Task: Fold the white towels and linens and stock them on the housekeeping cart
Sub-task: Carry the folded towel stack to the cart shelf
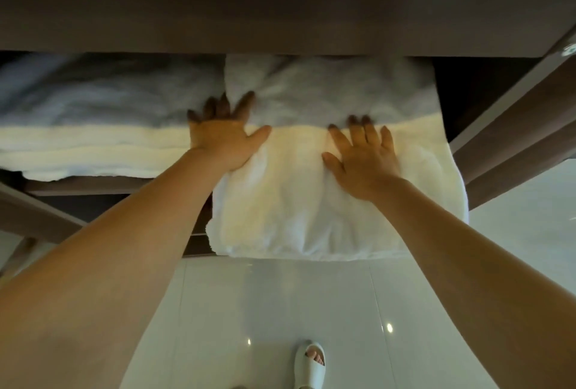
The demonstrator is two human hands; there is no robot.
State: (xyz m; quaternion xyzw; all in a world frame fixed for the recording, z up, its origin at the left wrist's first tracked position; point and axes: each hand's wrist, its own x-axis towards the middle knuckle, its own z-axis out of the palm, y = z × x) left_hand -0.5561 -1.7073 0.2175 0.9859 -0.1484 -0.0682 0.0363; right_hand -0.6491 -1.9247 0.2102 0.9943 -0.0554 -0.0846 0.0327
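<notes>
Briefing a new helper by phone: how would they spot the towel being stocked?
On the brown cart's shelf, beside the left towel pile, lies the right-hand towel. It alone overhangs the shelf edge, with left hand and right hand flat on it.

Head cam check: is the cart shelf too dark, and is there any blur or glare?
Head view: shadow under the upper shelf dims the far half of the towel and the fingertips of the left hand and right hand, while its near half is brightly lit. The neighbouring towel stack is blurred, and small glare spots dot the glossy floor.
</notes>
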